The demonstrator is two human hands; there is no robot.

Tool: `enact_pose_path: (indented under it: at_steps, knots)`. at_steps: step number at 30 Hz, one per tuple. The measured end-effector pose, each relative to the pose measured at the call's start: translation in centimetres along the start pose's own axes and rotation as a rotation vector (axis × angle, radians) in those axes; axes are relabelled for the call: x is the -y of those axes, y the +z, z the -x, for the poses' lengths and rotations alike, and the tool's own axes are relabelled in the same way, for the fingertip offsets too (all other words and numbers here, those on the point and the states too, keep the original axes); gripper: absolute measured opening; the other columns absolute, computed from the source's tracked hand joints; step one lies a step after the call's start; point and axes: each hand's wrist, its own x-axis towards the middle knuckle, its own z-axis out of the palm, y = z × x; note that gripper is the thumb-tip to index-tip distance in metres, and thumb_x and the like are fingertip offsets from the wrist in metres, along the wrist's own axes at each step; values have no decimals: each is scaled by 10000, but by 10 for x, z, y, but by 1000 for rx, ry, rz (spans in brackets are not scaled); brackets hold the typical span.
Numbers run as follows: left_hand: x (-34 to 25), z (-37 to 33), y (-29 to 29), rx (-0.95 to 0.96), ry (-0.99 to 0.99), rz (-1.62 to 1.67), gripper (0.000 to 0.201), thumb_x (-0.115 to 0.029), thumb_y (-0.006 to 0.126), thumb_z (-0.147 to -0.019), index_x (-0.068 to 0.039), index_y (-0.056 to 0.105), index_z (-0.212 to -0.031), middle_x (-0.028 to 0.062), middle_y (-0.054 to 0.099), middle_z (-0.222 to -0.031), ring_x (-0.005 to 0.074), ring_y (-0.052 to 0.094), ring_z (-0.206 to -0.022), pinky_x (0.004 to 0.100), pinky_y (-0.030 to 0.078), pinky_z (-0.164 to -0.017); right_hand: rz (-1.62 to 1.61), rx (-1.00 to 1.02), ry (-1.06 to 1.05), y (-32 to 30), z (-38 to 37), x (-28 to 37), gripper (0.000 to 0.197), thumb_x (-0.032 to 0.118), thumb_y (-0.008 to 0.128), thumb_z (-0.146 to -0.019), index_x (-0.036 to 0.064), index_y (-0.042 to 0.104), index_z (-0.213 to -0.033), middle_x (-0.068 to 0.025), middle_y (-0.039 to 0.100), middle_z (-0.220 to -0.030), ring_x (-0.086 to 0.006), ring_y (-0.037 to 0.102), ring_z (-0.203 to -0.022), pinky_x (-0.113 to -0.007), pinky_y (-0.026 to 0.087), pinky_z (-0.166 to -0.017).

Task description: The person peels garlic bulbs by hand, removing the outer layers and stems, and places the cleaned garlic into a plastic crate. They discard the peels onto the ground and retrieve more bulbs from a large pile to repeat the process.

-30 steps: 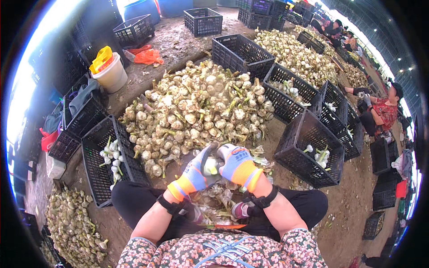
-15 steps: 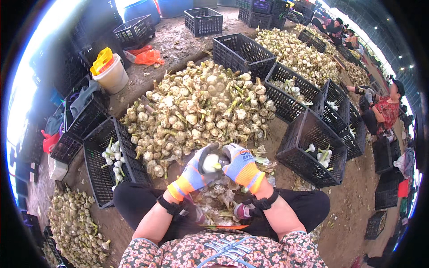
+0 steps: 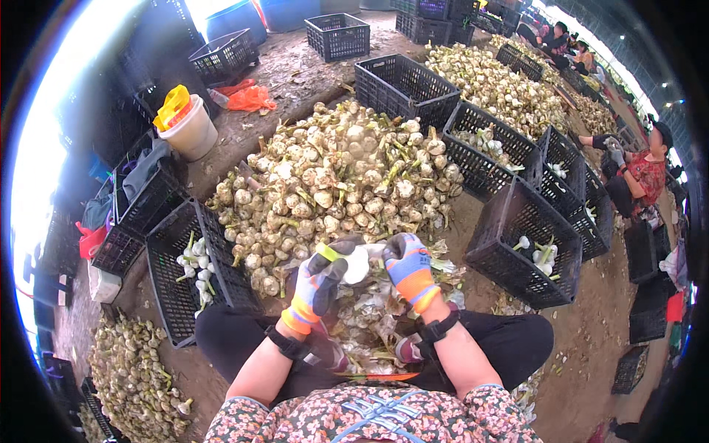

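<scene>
A white, cleaned garlic bulb (image 3: 357, 266) with a short green stem rests in my gloved left hand (image 3: 322, 277), whose fingers are closed round it. On the bulb's other side, my gloved right hand (image 3: 406, 260) has its fingers pinched together, with a pale strip, seemingly garlic skin, stretching from them toward the bulb. Just beyond both hands rises a big heap of unpeeled garlic (image 3: 332, 184). Beneath them, loose garlic skins (image 3: 369, 328) lie between my crossed legs.
A black crate (image 3: 166, 277) with white bulbs stands at my left, another crate (image 3: 509, 255) with a few at my right. More crates (image 3: 406, 85) line the far side. A white bucket (image 3: 190, 133) sits far left. A person in red (image 3: 646, 177) sits at the far right.
The bulb has turned, its green stem now pointing up and left instead of right. My right hand has drawn away from it to the right, pulling a pale strip.
</scene>
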Motion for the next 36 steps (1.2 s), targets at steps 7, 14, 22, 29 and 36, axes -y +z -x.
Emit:
enact_pose_path:
  at_steps: [7, 14, 22, 29, 36]
  knots:
    - [-8, -16, -13, -66, 3, 703, 464, -349, 559, -908, -101, 469, -1289, 180, 474, -1321, 366, 457, -1219, 520, 443, -957, 428, 838, 181, 33, 13, -90, 349, 198, 546, -741, 18, 656, -1020, -242, 630, -1042, -388, 608, -972, -422, 480, -846]
    - [-2, -16, -86, -503, -1, 716, 253, -194, 545, -916, -5, 558, -1084, 200, 613, -1014, 348, 610, -917, 395, 572, -732, 377, 626, 279, 121, 9, -107, 358, 176, 512, -762, 25, 648, -1057, -246, 616, -1085, -372, 596, -1026, -407, 479, -880]
    - [15, -23, -79, -508, -73, 685, 236, -210, 584, -896, -73, 588, -1088, 94, 636, -959, 261, 632, -864, 390, 560, -758, -86, 440, 354, 234, 17, -202, 413, 230, 566, -784, 72, 599, -1165, -212, 579, -1186, -359, 546, -1112, -405, 458, -918]
    - [16, -53, 43, 101, -104, 114, 586, -212, 578, -891, -19, 330, -1386, 118, 508, -1261, 238, 522, -1141, 335, 465, -907, 120, 581, 578, 212, 2, -193, 514, 321, 526, -804, 186, 508, -1300, -185, 451, -1359, -358, 445, -1243, -423, 387, -1014]
    - [13, -32, 0, -300, -77, -18, 382, -169, 570, -891, -44, 507, -1247, 86, 566, -1160, 202, 571, -1031, 345, 477, -882, 156, 781, 279, 231, -5, -119, 432, 317, 463, -832, 129, 598, -1196, -129, 557, -1264, -335, 517, -1179, -426, 423, -965]
